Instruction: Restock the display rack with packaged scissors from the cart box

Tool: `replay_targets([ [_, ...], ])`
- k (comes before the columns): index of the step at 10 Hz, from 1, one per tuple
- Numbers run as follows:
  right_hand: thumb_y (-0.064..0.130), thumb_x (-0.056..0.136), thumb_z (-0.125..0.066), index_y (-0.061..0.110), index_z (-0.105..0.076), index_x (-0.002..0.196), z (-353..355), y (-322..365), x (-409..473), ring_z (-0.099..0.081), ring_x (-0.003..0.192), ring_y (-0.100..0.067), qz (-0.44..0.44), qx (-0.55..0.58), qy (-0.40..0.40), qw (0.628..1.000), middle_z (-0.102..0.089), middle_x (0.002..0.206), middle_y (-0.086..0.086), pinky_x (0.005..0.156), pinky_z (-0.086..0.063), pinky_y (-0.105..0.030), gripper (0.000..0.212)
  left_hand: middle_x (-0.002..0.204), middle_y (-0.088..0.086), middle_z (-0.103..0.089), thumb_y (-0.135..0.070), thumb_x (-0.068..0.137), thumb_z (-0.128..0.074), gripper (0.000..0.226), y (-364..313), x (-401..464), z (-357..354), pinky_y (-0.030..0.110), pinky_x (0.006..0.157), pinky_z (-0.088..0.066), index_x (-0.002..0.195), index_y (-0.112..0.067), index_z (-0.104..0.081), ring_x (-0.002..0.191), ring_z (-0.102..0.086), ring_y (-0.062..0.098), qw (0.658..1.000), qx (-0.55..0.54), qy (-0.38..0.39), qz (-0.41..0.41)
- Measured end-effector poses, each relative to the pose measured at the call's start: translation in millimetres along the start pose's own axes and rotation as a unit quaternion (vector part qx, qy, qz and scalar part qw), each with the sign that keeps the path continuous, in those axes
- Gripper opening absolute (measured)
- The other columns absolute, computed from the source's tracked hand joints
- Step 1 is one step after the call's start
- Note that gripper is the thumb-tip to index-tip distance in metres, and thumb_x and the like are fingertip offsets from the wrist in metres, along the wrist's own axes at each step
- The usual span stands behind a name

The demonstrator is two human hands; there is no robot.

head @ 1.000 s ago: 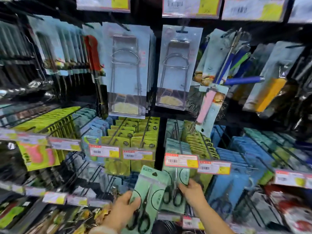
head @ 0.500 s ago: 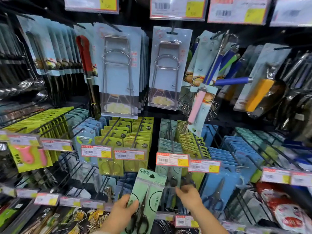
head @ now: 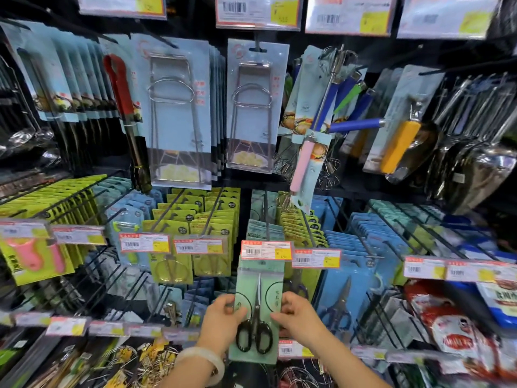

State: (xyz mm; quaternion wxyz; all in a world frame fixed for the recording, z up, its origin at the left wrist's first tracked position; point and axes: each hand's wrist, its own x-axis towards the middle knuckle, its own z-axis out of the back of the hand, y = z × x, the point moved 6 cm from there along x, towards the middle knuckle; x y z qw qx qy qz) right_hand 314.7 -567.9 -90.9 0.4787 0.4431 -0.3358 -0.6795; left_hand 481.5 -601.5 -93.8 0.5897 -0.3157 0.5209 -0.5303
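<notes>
Pale green card backs the scissors pack (head: 258, 309) that both hands hold upright in front of the display rack (head: 361, 242), in the head view, the only one. The left hand (head: 222, 317) pinches the pack's left edge, thumb on the front of the card and fingers behind it. The right hand (head: 298, 317) pinches the right edge in the same way. The black-handled scissors sit under clear plastic with the blades pointing up. The top of the pack reaches just under a red and yellow price tag (head: 266, 250) at the tip of a hook (head: 266, 217); whether the pack's hanging hole is on the hook cannot be told. More green packs (head: 263, 232) of the same kind hang in a row on that hook behind the tag. A pale bangle (head: 205, 359) circles the left wrist.

The neighbouring hooks carry their own rows: yellow-green packs (head: 195, 217) to the left, blue packs (head: 355, 247) to the right, one showing scissors through its front. Further left hangs a yellow-green card with a pink tool (head: 33, 259). On the tier above hang light blue cards with wire racks (head: 179, 113), red-handled tongs (head: 123, 102), and whisks with blue and pink handles (head: 330, 107). At the lower right lie red and white pouches (head: 453, 334). The cart box is out of view.
</notes>
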Motion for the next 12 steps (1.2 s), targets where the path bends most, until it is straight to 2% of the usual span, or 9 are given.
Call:
replay_targets([
  [2,0.006,0.087,-0.059,-0.001,-0.052,0.099,14,11,10,-0.053,0.074,-0.021,0.024,0.019,-0.058,0.998,-0.053,0.077,-0.010,0.078,-0.053,-0.044,0.015,0.093,0.007,-0.069,-0.014,0.085,-0.066,0.019,-27,10,1,0.039,0.087,-0.053,0.104,-0.011,-0.064,0.089,-0.065,0.022,0.998,0.020,-0.020,-0.054],
  [4,0.009,0.090,-0.058,0.014,-0.048,0.106,15,3,21,-0.051,0.082,-0.018,0.002,0.007,-0.088,0.996,-0.049,0.075,0.003,0.082,-0.050,-0.037,0.020,0.095,0.007,-0.070,-0.013,0.084,-0.066,0.026,-19,22,-8,0.036,0.085,-0.053,0.110,-0.007,-0.066,0.087,-0.065,0.021,0.998,0.033,-0.027,-0.040],
  [6,0.011,0.090,-0.058,0.007,-0.050,0.123,14,-2,37,-0.053,0.086,-0.016,0.009,-0.032,-0.107,0.994,-0.050,0.079,0.010,0.080,-0.046,-0.029,0.034,0.090,0.005,-0.063,-0.013,0.086,-0.066,0.038,-16,38,-10,0.024,0.077,-0.043,0.123,-0.007,-0.061,0.085,-0.060,0.018,0.999,0.028,-0.035,-0.029],
  [7,0.013,0.089,-0.059,0.014,-0.052,0.112,14,-3,49,-0.048,0.073,-0.011,0.004,-0.040,-0.122,0.992,-0.048,0.073,0.009,0.072,-0.039,-0.022,0.024,0.089,0.002,-0.061,-0.010,0.087,-0.064,0.033,-21,45,-12,0.021,0.074,-0.040,0.120,-0.005,-0.064,0.084,-0.057,0.016,0.998,0.030,-0.037,-0.042],
  [8,0.013,0.087,-0.062,0.025,-0.048,0.079,15,-7,57,-0.043,0.060,-0.004,-0.003,-0.042,-0.148,0.988,-0.047,0.066,0.007,0.058,-0.036,-0.015,0.020,0.097,0.004,-0.065,-0.011,0.089,-0.063,0.032,-21,53,-14,0.018,0.075,-0.037,0.120,-0.005,-0.064,0.087,-0.054,0.013,0.997,0.035,-0.035,-0.058],
  [9,0.010,0.085,-0.064,0.018,-0.052,0.081,17,-14,63,-0.052,0.071,-0.014,-0.016,0.014,-0.188,0.982,-0.056,0.076,-0.003,0.068,-0.043,-0.021,0.015,0.117,0.011,-0.066,-0.017,0.089,-0.064,0.036,-18,61,-16,0.019,0.080,-0.037,0.122,-0.004,-0.062,0.093,-0.054,0.012,0.997,0.044,-0.027,-0.054],
  [10,0.010,0.084,-0.066,0.004,-0.058,0.101,16,-20,60,-0.056,0.088,-0.019,-0.041,0.039,-0.216,0.975,-0.060,0.090,-0.009,0.085,-0.045,-0.025,0.019,0.126,0.012,-0.062,-0.022,0.089,-0.063,0.043,-9,70,-19,0.024,0.090,-0.042,0.127,-0.004,-0.058,0.109,-0.060,0.021,0.996,0.079,-0.009,-0.047],
  [11,0.015,0.085,-0.066,0.000,-0.052,0.122,13,-26,56,-0.058,0.108,-0.023,-0.074,0.001,-0.176,0.982,-0.062,0.115,-0.013,0.098,-0.043,-0.026,0.042,0.134,0.015,-0.054,-0.026,0.091,-0.060,0.059,1,75,-23,0.028,0.088,-0.043,0.142,-0.008,-0.037,0.108,-0.057,0.023,0.984,0.171,0.030,-0.043],
  [12,0.024,0.087,-0.063,0.008,-0.040,0.136,3,-37,43,-0.047,0.125,-0.023,-0.106,-0.127,-0.115,0.980,-0.049,0.136,-0.009,0.101,-0.037,-0.026,0.057,0.147,0.016,-0.032,-0.034,0.088,-0.062,0.081,16,70,-26,0.035,0.104,-0.038,0.150,-0.014,-0.014,0.132,-0.040,0.030,0.950,0.307,0.045,-0.035],
])
